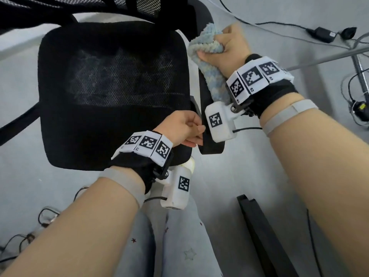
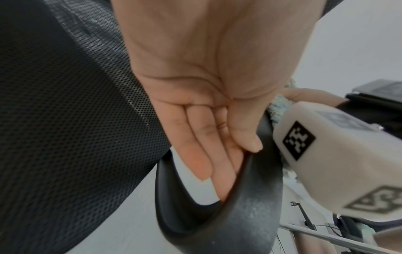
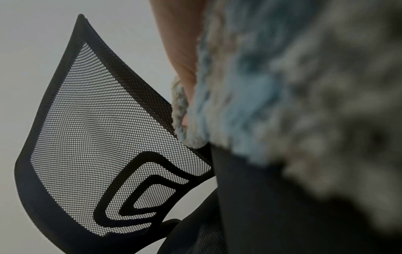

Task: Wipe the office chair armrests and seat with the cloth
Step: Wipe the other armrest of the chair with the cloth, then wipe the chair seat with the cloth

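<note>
Right hand (image 1: 225,47) was closed in a fist around the fluffy blue-and-cream cloth (image 1: 207,62), pressing it down on the far part of the chair's right armrest (image 1: 207,92); a loose length of the cloth trailed back along the armrest toward the wrist. In the right wrist view the cloth (image 3: 272,96) filled most of the picture, blurred, with the mesh backrest (image 3: 104,137) behind it. Left hand (image 1: 183,128) gripped the near end of the same armrest, thumb on top of the black pad and fingers (image 2: 202,154) laid straight along its inner underside, as the left wrist view showed against the armrest (image 2: 250,214). The black mesh seat (image 1: 113,92) lay just left of both hands, touched by neither. Both wrists carried white marker bands and camera housings. On the grey floor (image 1: 259,166) lay cables and a power adapter (image 1: 323,35) at upper right
</note>
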